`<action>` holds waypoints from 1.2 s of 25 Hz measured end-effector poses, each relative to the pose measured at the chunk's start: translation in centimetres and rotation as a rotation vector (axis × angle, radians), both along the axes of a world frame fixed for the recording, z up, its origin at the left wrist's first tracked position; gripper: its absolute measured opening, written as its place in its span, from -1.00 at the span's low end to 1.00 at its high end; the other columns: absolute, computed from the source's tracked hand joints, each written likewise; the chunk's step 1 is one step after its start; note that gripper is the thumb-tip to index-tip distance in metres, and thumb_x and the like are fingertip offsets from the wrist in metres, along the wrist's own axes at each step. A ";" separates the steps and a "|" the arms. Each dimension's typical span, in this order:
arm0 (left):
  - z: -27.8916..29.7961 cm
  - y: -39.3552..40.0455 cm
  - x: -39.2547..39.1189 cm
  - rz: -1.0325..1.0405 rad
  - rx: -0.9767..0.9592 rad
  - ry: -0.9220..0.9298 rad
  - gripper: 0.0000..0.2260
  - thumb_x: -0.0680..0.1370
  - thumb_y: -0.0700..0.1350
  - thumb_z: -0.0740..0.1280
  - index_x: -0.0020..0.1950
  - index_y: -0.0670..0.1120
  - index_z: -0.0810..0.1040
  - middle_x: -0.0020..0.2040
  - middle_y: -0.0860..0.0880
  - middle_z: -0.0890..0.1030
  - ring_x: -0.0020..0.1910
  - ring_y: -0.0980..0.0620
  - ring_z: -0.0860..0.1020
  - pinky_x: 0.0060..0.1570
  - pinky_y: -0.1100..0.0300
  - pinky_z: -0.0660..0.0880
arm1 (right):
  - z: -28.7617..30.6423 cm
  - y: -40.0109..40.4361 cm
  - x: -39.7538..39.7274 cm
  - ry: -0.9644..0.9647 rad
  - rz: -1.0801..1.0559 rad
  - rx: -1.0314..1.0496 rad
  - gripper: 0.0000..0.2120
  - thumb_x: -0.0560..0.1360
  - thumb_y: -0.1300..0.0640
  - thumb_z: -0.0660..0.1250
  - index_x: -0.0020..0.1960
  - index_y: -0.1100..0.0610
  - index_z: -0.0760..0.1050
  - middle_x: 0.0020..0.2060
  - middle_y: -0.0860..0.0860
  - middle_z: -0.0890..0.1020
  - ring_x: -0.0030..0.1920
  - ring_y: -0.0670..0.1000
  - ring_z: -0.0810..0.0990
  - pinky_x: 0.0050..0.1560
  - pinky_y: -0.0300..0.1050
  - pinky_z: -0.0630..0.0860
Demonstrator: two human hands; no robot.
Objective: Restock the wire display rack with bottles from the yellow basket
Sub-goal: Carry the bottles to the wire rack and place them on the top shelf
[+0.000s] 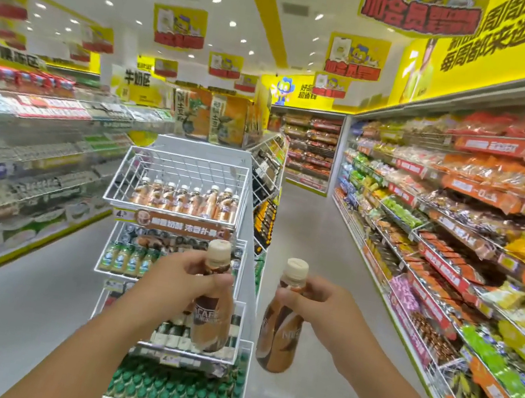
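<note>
Each grip [188, 270] around a bottle [212, 312] neck

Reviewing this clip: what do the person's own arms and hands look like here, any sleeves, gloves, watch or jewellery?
Both arms are bare along the whole visible length of the forearms; no sleeve edge shows in the picture. The left hand and the right hand wear no gloves. No watch, bracelet or ring shows on either wrist or on the fingers that can be seen. No markings are visible on them.

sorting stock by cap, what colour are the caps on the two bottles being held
Both caps are cream/beige: left-hand bottle and right-hand bottle. The head view, the only one, shows them clearly.
</note>
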State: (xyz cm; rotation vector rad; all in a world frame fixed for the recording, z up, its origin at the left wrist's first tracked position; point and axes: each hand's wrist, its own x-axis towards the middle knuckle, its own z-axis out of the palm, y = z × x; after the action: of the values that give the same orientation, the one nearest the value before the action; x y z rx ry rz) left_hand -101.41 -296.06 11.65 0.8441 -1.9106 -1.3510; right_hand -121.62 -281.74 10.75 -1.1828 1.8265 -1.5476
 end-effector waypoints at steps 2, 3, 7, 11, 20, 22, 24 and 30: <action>0.6 -4.7 3.0 0.013 -0.011 -0.009 -0.82 0.48 -0.01 0.54 0.08 0.12 0.70 -0.06 0.19 0.74 -0.07 0.17 0.70 -0.11 0.19 0.56 | 0.5 -5.0 2.5 0.006 0.019 -0.008 -0.94 0.46 0.11 0.56 -0.07 0.02 0.74 -0.20 -0.04 0.76 -0.22 -0.16 0.70 -0.24 -0.38 0.51; 1.0 -6.9 4.4 0.020 -0.017 -0.012 -0.81 0.48 0.00 0.53 0.08 0.11 0.70 -0.05 0.18 0.74 -0.06 0.16 0.70 -0.12 0.19 0.55 | 0.8 -7.5 3.6 0.018 0.037 -0.011 -0.94 0.47 0.10 0.55 -0.06 0.02 0.74 -0.19 -0.03 0.77 -0.19 -0.13 0.71 -0.22 -0.36 0.52; 2.7 -15.0 7.9 0.038 -0.027 -0.026 -0.81 0.48 0.01 0.53 0.07 0.10 0.68 -0.04 0.17 0.74 -0.01 0.13 0.69 -0.09 0.15 0.56 | 2.3 -16.0 6.9 0.027 0.079 -0.007 -0.91 0.48 0.06 0.54 -0.03 0.04 0.74 -0.14 -0.01 0.77 -0.08 -0.02 0.74 -0.05 -0.16 0.60; 3.2 -22.2 8.1 0.047 -0.034 -0.025 -0.80 0.48 0.03 0.53 0.07 0.08 0.67 -0.03 0.15 0.74 -0.01 0.14 0.69 -0.04 0.08 0.58 | 2.5 -23.4 7.4 0.019 0.108 -0.011 -0.87 0.49 0.03 0.54 0.01 0.04 0.74 -0.12 0.00 0.78 -0.03 0.01 0.75 0.09 -0.04 0.62; 1.4 -38.1 0.7 0.110 0.016 0.007 -0.88 0.48 0.01 0.54 -0.02 0.15 0.68 -0.09 0.23 0.73 -0.01 0.15 0.68 -0.10 0.11 0.57 | 0.7 -41.3 -0.1 0.039 0.139 0.013 -0.84 0.47 -0.03 0.54 -0.07 0.05 0.74 -0.17 -0.02 0.77 -0.22 -0.08 0.65 -0.13 -0.12 0.47; 1.2 -42.4 -1.4 0.117 0.011 -0.015 -0.86 0.46 0.02 0.55 0.00 0.13 0.70 -0.08 0.19 0.74 0.00 0.11 0.69 -0.03 0.04 0.62 | 0.7 -45.8 -2.3 0.040 0.138 0.013 -0.81 0.46 -0.02 0.55 -0.10 0.11 0.72 -0.19 0.02 0.77 -0.24 -0.05 0.66 -0.17 -0.09 0.50; 1.4 -46.5 -3.6 0.123 0.005 -0.032 -0.79 0.45 0.03 0.56 0.07 0.08 0.71 -0.04 0.13 0.75 0.01 0.08 0.71 0.09 -0.04 0.63 | 0.9 -50.1 -4.3 0.037 0.141 0.005 -0.78 0.45 0.00 0.56 -0.11 0.16 0.71 -0.19 0.08 0.77 -0.21 0.05 0.69 -0.08 0.03 0.56; 1.8 -57.2 -8.9 0.122 0.016 -0.046 -0.83 0.47 0.02 0.55 0.03 0.07 0.71 -0.10 0.13 0.75 -0.05 0.09 0.71 -0.04 0.06 0.64 | 1.9 -60.8 -8.9 0.016 0.111 0.041 -0.88 0.46 0.05 0.57 -0.05 0.07 0.74 -0.20 -0.02 0.78 -0.20 -0.08 0.72 -0.13 -0.21 0.53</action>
State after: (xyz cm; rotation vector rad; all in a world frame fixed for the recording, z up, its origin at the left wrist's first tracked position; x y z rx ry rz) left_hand -110.27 -353.30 13.49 0.9907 -1.8531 -1.2852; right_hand -130.50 -342.50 12.66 -1.2587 1.7625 -1.4364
